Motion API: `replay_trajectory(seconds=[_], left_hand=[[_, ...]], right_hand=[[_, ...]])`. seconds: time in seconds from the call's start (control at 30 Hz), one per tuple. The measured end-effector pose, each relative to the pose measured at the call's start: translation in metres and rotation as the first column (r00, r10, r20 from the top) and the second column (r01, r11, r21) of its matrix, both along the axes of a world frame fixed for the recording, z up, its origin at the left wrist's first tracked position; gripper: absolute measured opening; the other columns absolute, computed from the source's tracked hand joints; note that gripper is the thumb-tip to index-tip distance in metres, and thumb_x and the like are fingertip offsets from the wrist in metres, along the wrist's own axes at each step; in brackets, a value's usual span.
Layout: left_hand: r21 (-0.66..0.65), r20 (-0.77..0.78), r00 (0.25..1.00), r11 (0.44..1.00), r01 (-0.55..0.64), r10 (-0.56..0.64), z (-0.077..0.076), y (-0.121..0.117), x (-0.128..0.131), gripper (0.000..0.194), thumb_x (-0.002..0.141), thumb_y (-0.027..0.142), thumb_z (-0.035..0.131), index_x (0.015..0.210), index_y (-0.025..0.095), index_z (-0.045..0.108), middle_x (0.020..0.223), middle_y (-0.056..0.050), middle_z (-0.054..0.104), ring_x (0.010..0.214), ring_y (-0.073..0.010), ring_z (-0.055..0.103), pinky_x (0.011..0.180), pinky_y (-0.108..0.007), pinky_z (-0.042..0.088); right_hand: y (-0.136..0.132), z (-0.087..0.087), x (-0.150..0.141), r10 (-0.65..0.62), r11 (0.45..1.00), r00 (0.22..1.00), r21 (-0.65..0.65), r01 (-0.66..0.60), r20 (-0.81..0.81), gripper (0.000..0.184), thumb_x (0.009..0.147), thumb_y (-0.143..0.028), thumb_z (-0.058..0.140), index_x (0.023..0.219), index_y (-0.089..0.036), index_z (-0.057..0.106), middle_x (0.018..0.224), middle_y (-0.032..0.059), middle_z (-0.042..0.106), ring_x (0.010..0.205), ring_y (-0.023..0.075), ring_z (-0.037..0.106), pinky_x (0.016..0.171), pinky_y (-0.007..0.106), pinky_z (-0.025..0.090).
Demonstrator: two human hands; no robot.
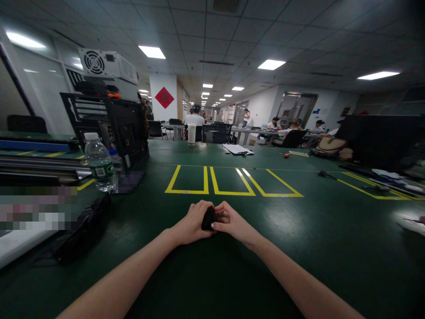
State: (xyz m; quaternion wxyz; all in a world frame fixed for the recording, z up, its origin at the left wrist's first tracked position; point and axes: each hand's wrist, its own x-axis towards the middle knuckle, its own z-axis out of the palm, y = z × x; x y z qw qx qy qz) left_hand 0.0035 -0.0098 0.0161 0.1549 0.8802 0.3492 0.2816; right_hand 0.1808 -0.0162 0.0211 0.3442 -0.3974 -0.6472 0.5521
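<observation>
Between my two hands is a small black object (208, 218), low over the green tabletop (186, 274); its kind is hard to make out, since fingers hide much of it. My left hand (194, 223) is wrapped around its left side and back. From the right, my right hand (230, 221) pinches it, the thumb lying against its front face. Just beyond my hands, yellow tape outlines (234, 194) mark several open-sided boxes on the table.
On the left stand a water bottle (98, 166) and an open computer case (128, 133), with a black strap-like item (83, 226) nearer me. A clipboard (238, 149) and a tall cup (191, 134) sit at the far edge. A black monitor-like shape (381, 141) stands right.
</observation>
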Motion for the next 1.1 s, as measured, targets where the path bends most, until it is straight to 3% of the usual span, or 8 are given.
replay_trajectory(seconds=[0.13, 0.37, 0.6, 0.83, 0.97, 1.1], left_hand=[[-0.014, -0.002, 1.000, 1.000, 0.002, -0.002, 0.000, 0.000, 0.000, 0.054, 0.066, 0.030, 0.062, 0.110, 0.022, 0.033, 0.107, -0.005, 0.043, 0.092, -0.0204, 0.044, 0.079, -0.035, 0.036], [-0.019, -0.004, 1.000, 1.000, -0.015, 0.015, -0.002, 0.001, 0.001, 0.054, 0.065, 0.030, 0.063, 0.110, 0.022, 0.033, 0.106, -0.005, 0.043, 0.093, -0.0209, 0.044, 0.080, -0.035, 0.036], [-0.006, -0.008, 1.000, 1.000, 0.000, 0.000, 0.002, -0.001, 0.001, 0.051, 0.067, 0.028, 0.062, 0.109, 0.021, 0.034, 0.104, -0.006, 0.044, 0.093, -0.0217, 0.043, 0.081, -0.037, 0.035], [-0.014, 0.004, 1.000, 1.000, -0.006, 0.006, 0.001, 0.000, 0.001, 0.055, 0.065, 0.029, 0.063, 0.110, 0.022, 0.033, 0.107, -0.005, 0.043, 0.094, -0.0216, 0.043, 0.082, -0.037, 0.035], [-0.010, 0.001, 1.000, 1.000, -0.007, 0.007, 0.000, 0.001, 0.001, 0.056, 0.065, 0.030, 0.063, 0.111, 0.022, 0.032, 0.107, -0.005, 0.043, 0.094, -0.0213, 0.043, 0.082, -0.037, 0.035], [-0.009, -0.005, 1.000, 1.000, -0.008, 0.008, 0.000, 0.001, 0.001, 0.055, 0.066, 0.030, 0.063, 0.111, 0.021, 0.033, 0.107, -0.006, 0.043, 0.093, -0.0211, 0.044, 0.081, -0.036, 0.035]], right_hand=[[0.000, -0.002, -0.002, -0.030, 0.999, 1.000, 0.011, 0.030, -0.001, 0.027, 0.071, -0.039, 0.055, 0.090, -0.021, 0.047, 0.096, 0.0026, 0.053, 0.092, 0.0185, 0.052, 0.078, 0.036, 0.044], [0.007, -0.013, -0.003, -0.068, 0.996, 0.997, -0.058, 0.066, -0.029, 0.032, 0.070, -0.038, 0.056, 0.094, -0.019, 0.047, 0.099, 0.0039, 0.053, 0.094, 0.0181, 0.052, 0.080, 0.035, 0.043], [0.003, -0.003, 0.001, 0.026, 1.000, 0.999, -0.006, -0.026, -0.034, 0.035, 0.062, -0.027, 0.066, 0.090, -0.020, 0.046, 0.099, 0.0025, 0.052, 0.091, 0.0183, 0.053, 0.078, 0.036, 0.044], [0.002, -0.005, -0.003, -0.054, 0.998, 0.998, 0.016, 0.055, -0.009, 0.027, 0.072, -0.041, 0.053, 0.089, -0.021, 0.047, 0.092, 0.0019, 0.054, 0.090, 0.0179, 0.053, 0.079, 0.037, 0.043], [0.003, -0.009, -0.004, -0.090, 0.995, 0.996, -0.039, 0.090, -0.009, 0.030, 0.071, -0.040, 0.055, 0.093, -0.020, 0.047, 0.096, 0.0031, 0.054, 0.093, 0.0184, 0.052, 0.080, 0.036, 0.043], [0.004, -0.007, -0.002, -0.044, 0.997, 0.999, -0.068, 0.044, -0.002, 0.029, 0.072, -0.037, 0.054, 0.095, -0.019, 0.048, 0.101, 0.0042, 0.053, 0.097, 0.0187, 0.051, 0.083, 0.037, 0.042]])
